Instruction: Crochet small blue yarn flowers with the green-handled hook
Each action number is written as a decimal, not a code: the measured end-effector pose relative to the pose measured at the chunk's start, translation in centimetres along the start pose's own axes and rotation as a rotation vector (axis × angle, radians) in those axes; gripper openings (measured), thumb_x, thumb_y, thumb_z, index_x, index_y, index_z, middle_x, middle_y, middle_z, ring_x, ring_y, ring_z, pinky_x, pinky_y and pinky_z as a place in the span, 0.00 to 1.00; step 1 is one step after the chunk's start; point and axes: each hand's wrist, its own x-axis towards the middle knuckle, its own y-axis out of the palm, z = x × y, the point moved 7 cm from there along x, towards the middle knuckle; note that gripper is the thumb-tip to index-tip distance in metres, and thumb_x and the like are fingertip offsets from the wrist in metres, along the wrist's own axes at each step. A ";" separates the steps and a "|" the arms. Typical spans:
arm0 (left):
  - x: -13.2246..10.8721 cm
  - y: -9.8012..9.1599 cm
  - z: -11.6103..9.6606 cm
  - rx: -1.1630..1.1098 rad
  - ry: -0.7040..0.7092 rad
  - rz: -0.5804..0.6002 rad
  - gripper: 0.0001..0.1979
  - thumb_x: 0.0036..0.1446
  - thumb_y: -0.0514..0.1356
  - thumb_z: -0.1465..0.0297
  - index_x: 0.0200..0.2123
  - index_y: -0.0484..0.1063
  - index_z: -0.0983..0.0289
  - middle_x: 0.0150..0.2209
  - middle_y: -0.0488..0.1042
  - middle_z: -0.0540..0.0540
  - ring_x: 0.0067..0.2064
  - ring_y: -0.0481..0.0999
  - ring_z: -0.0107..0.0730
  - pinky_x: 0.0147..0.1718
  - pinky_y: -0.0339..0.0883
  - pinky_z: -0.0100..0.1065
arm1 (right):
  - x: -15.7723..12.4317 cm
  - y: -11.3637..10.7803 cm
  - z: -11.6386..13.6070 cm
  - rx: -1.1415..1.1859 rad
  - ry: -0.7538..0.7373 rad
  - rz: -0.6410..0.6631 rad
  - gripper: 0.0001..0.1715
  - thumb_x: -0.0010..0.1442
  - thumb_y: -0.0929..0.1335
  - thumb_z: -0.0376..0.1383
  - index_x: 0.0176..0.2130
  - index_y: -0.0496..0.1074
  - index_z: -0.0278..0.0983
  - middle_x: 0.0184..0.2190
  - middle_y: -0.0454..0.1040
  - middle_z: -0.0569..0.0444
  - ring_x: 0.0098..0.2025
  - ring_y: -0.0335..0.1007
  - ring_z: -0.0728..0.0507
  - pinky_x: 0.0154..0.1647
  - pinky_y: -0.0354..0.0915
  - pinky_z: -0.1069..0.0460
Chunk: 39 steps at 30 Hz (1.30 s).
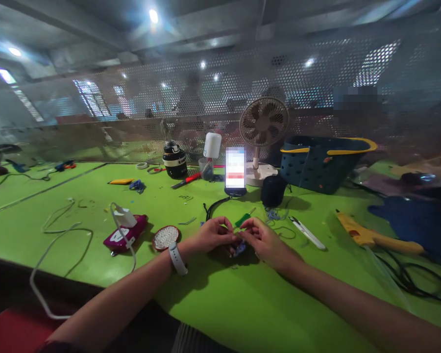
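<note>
Both my hands meet over the green table (220, 304), a little past its near edge. My left hand (213, 234), with a white watch on the wrist, has its fingers curled round a small bluish-purple piece (238, 250). My right hand (261, 239) pinches the same piece from the other side. The piece is mostly hidden by my fingers, and I cannot name it. A small green tool (243, 218) lies just behind my fingertips.
A lit phone (235, 170) stands upright behind my hands, with a small fan (263, 128) and a dark blue basket (321, 162) to its right. A round dish of white beads (165, 237), a magenta pouch (125, 236), white cable, snips (308, 233) and a yellow glue gun (371, 236) lie around.
</note>
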 end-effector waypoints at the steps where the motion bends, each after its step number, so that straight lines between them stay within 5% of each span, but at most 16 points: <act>1: 0.0 0.0 0.0 0.000 -0.002 -0.002 0.24 0.44 0.71 0.58 0.34 0.64 0.66 0.27 0.77 0.51 0.25 0.77 0.26 0.28 0.73 0.33 | 0.0 0.0 0.0 -0.002 0.002 0.005 0.15 0.60 0.68 0.46 0.40 0.65 0.37 0.34 0.73 0.52 0.37 0.72 0.44 0.37 0.68 0.49; 7: -0.1 0.0 -0.2 0.047 -0.020 0.011 0.18 0.43 0.73 0.64 0.32 0.74 0.69 0.30 0.78 0.52 0.31 0.78 0.25 0.36 0.72 0.32 | -0.1 0.0 -1.1 -0.005 0.090 0.027 0.17 0.61 0.67 0.48 0.43 0.65 0.38 0.30 0.72 0.57 0.24 0.66 0.50 0.21 0.60 0.55; 14: -0.6 0.2 -0.7 0.111 -0.026 0.048 0.11 0.47 0.71 0.69 0.34 0.79 0.68 0.32 0.81 0.54 0.31 0.78 0.24 0.38 0.71 0.30 | 0.6 -0.3 -1.3 0.045 0.057 0.014 0.21 0.56 0.70 0.49 0.40 0.65 0.37 0.23 0.68 0.63 0.18 0.62 0.53 0.17 0.54 0.57; 20: -0.6 0.5 -0.9 0.049 -0.014 0.108 0.18 0.45 0.72 0.73 0.41 0.77 0.68 0.35 0.81 0.54 0.37 0.80 0.26 0.44 0.71 0.33 | 0.5 -0.3 -0.9 0.074 0.071 -0.001 0.20 0.54 0.71 0.48 0.39 0.66 0.36 0.24 0.69 0.61 0.19 0.63 0.54 0.18 0.58 0.57; 34: -0.1 -0.3 -0.4 0.088 0.035 -0.057 0.23 0.40 0.74 0.64 0.30 0.62 0.65 0.25 0.75 0.47 0.26 0.76 0.24 0.26 0.68 0.27 | 0.4 -0.1 -0.2 0.061 0.055 0.011 0.20 0.54 0.71 0.48 0.38 0.66 0.37 0.24 0.70 0.61 0.19 0.64 0.53 0.19 0.59 0.56; 39: -0.1 0.2 -0.8 0.120 0.054 -0.043 0.20 0.41 0.73 0.64 0.28 0.66 0.67 0.26 0.76 0.48 0.28 0.76 0.24 0.31 0.70 0.28 | 0.5 -0.2 -0.3 0.085 0.034 -0.001 0.22 0.52 0.72 0.49 0.37 0.66 0.36 0.22 0.70 0.62 0.18 0.64 0.53 0.18 0.59 0.56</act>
